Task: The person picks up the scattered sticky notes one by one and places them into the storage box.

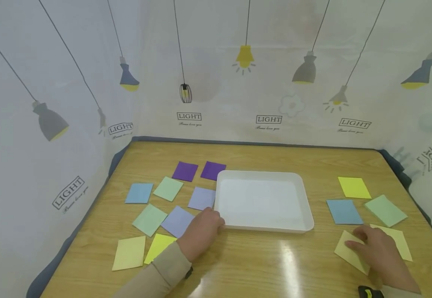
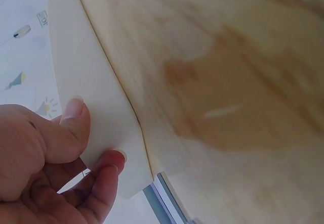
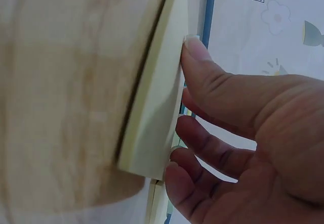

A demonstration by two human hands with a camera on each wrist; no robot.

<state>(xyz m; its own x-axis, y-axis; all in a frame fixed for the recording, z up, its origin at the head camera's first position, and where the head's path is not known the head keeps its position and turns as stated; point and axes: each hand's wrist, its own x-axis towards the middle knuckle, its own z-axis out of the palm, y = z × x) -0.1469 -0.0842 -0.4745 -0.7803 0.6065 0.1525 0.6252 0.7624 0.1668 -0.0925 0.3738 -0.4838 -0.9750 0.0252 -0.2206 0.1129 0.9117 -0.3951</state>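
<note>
My left hand (image 1: pixel 202 231) is at the near left corner of a shallow white tray (image 1: pixel 268 227), thumb and fingers curled at its wall. In the left wrist view, the thumb (image 2: pixel 76 128) and a fingertip lie against the tray's wall (image 2: pixel 101 82). On the right, my right hand (image 1: pixel 380 250) holds a pale yellow sticky note pad (image 1: pixel 346 250) between thumb and fingers. The right wrist view shows the thumb (image 3: pixel 202 62) at the upper edge of that pad (image 3: pixel 154 107), with the other fingers curled beside it. Another pale yellow pad (image 1: pixel 400 242) is partly behind this hand.
Right of the tray lie a bright yellow pad (image 1: pixel 354 187), a blue pad (image 1: pixel 344 212) and a green pad (image 1: pixel 386 211). Several purple, lavender, green, blue and yellow pads, including a purple one (image 1: pixel 185 171), lie to its left. Printed fabric walls (image 1: pixel 223 103) surround the wooden table (image 1: pixel 253 265).
</note>
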